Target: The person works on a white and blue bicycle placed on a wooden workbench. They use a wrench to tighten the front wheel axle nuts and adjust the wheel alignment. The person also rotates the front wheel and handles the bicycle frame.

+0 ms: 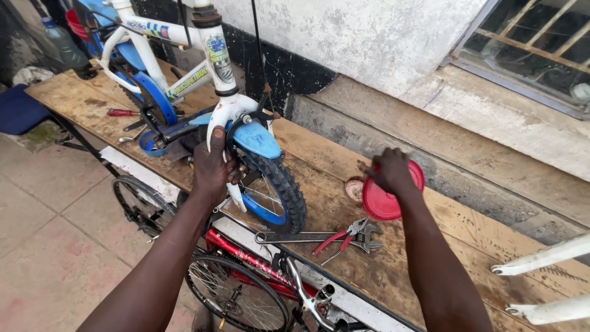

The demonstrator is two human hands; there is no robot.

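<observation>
Child's bicycle (184,74), white-framed with blue mudguards, a blue chain guard and coloured stickers on its tubes, stands on the wooden table (467,240) toward its far left end, its small knobby front wheel (276,190) with a blue rim reaching close to the near edge. The left hand (212,166) is clamped around the lower white fork leg (235,195) just beside that wheel, fingers wrapped tight. The right hand (390,172) lies fingers-down on a round red lid (387,197) near the middle of the table, closed over its upper rim; a small round tin (354,189) sits just left of the lid, touching or almost touching it. Nearer the near edge lie red-handled pliers (335,238) across a long grey wrench (289,236), with an adjustable spanner (367,237) just beside them. A red-handled screwdriver (123,112) rests at the far left by the rear of the bicycle. The table is a worn, stained plank top set against a rough whitewashed wall with a black band at its foot and a concrete ledge (491,141) under a barred window. Below the near edge stand a red bicycle frame (252,258) and spoked wheels on a tiled floor (49,233). Two white tube ends (541,258) jut in over the right end.
</observation>
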